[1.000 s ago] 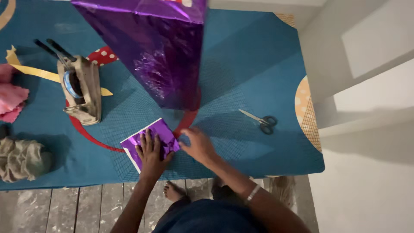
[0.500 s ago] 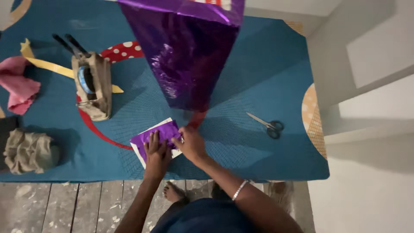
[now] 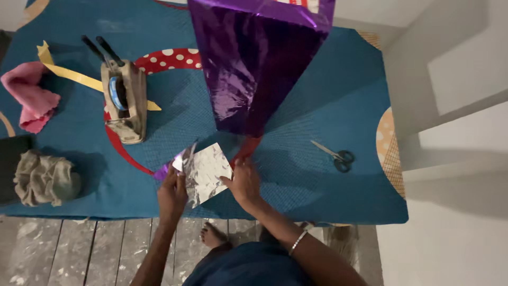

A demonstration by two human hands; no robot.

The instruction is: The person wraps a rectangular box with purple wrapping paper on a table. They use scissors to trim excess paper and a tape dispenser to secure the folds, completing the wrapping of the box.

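Both my hands hold a small foil sheet near the front edge of the blue table. Its silver side faces up and a purple corner shows at its left. My left hand pinches the sheet's left edge. The right edge is gripped by my right hand, which wears a thin bracelet at the wrist. Just behind the sheet stands a tall purple foil-wrapped shape, rising toward the camera.
A tape dispenser with two black handles sits at the left, on a yellow strip. Pink cloth and beige cloth lie at far left. Scissors rest at the right. Wooden floor lies below the table edge.
The small sheet lay purple side up under my flat left hand. Now both hands have lifted and turned it, so its silver side shows.
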